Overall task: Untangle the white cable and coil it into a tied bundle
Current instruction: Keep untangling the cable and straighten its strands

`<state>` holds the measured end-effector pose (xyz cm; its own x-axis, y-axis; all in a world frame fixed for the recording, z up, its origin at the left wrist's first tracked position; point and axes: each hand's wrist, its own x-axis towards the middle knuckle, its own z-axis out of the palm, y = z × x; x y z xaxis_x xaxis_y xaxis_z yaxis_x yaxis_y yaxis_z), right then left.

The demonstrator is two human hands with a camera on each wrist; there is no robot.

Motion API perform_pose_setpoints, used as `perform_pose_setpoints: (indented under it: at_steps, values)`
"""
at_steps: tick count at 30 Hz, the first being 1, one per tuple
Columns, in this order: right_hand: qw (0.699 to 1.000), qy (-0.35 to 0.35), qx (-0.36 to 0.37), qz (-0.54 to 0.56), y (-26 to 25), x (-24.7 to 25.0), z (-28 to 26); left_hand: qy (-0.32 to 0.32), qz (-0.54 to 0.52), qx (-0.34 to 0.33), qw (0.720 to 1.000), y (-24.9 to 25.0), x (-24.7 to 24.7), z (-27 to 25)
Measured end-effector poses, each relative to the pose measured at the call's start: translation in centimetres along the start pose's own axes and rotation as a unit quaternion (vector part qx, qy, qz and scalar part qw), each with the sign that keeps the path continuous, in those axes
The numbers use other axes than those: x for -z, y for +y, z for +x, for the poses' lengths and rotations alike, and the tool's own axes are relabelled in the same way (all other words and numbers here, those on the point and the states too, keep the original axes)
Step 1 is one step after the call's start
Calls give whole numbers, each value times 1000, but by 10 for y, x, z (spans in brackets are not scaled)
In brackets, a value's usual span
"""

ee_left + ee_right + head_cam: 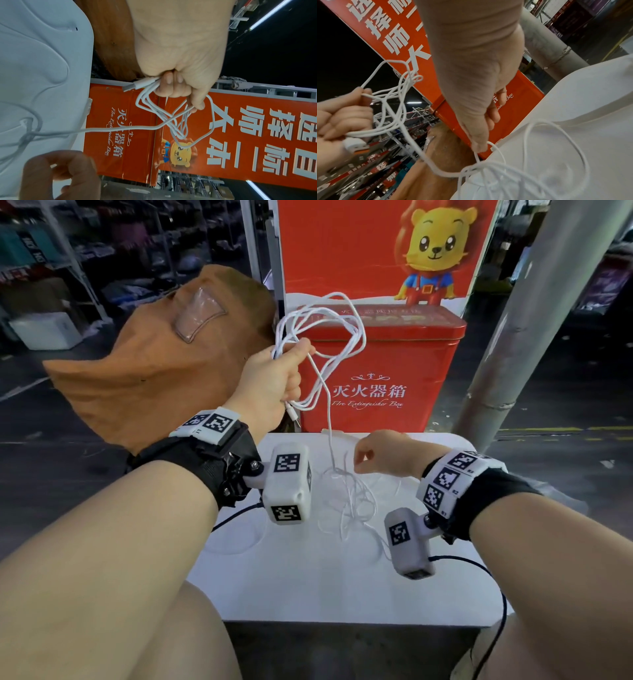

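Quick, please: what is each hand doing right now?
Left hand: grips coiled loops of the white cable.
Right hand: pinches a cable strand.

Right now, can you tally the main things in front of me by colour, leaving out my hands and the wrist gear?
White: 2, the white cable and the white table
Red: 1, the fire extinguisher box
Brown: 1, the brown cloth bag
Grey: 1, the metal pole
Total: 5

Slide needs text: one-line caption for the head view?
Left hand grips coiled loops of white cable; right hand pinches its tangled tail above the white table.
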<state>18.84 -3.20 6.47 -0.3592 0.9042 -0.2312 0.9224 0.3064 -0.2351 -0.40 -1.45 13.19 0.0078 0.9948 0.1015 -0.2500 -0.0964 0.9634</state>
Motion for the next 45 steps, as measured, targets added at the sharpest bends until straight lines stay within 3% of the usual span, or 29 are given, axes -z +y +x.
perform_pose_setpoints:
  at_steps: [3, 7, 9, 13, 16, 18, 20, 22, 24, 27, 30, 32, 35, 40, 45]
  values:
    - [995, 26, 19, 94, 2, -1, 1, 10, -12, 2, 1000, 0, 7, 1]
    - [958, -58, 51, 277, -22, 2, -5, -3, -7, 4, 1000, -3, 4, 0]
    - [954, -77, 65, 282, -34, 0, -2, -5, -11, 3, 1000, -5, 1, 0]
    - [957, -45, 56, 282, -44, -2, 0, 34, -39, -5, 999, -5, 8, 5]
    - [932, -100, 73, 340, -40, -2, -1, 72, -45, -8, 996, -8, 20, 10]
    - [946, -116, 88, 289, -38, 0, -2, 84, -38, -8, 996, -10, 25, 11]
    - [964, -78, 78, 240, -38, 2, -3, 88, -37, -12, 995, -11, 27, 10]
    - [956, -3, 33, 291, -34, 5, -3, 91, -30, -14, 995, -10, 28, 10]
    - [902, 76, -28, 425, -26, 10, -2, 90, 8, -17, 996, -12, 30, 10]
    - [781, 176, -70, 595, -19, 25, -3, 39, 125, -20, 991, -14, 32, 6]
    - [653, 228, -55, 720, -18, 41, -7, -75, 242, 17, 967, -15, 23, -5]
    - [591, 246, -30, 768, -19, 51, -11, -120, 291, 32, 949, -18, 15, -10]
    - [542, 259, 6, 800, -22, 60, -16, -161, 322, 23, 933, -21, 4, -12]
    - [503, 260, 35, 823, -26, 62, -19, -178, 371, -22, 911, -24, -9, -15]
    - [461, 258, 49, 848, -25, 62, -17, -184, 391, -26, 902, -29, -17, -15]
